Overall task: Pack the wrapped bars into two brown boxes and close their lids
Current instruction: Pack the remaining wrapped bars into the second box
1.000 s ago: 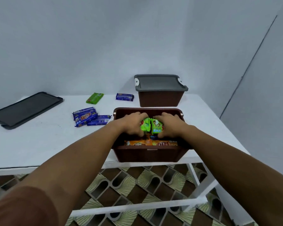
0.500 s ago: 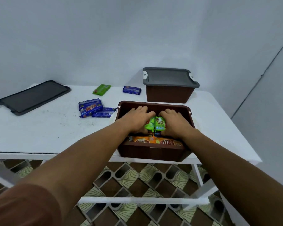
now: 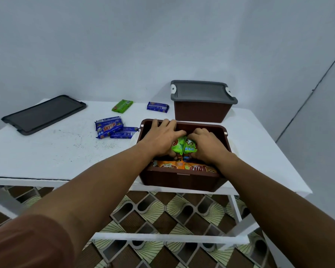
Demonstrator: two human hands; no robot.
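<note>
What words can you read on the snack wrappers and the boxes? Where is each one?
"KUAT": big letters on the orange wrapped bar in the open brown box. The word is partly hidden, so this is a best reading.
Logo on the blue wrapped bars on the table: too blurred to read.
Print on the green wrapped bars in that box: too small to read.
The lidded brown box and the loose lid: no text visible.

Only "KUAT" can be read, on an orange wrapped bar (image 3: 198,168).
</note>
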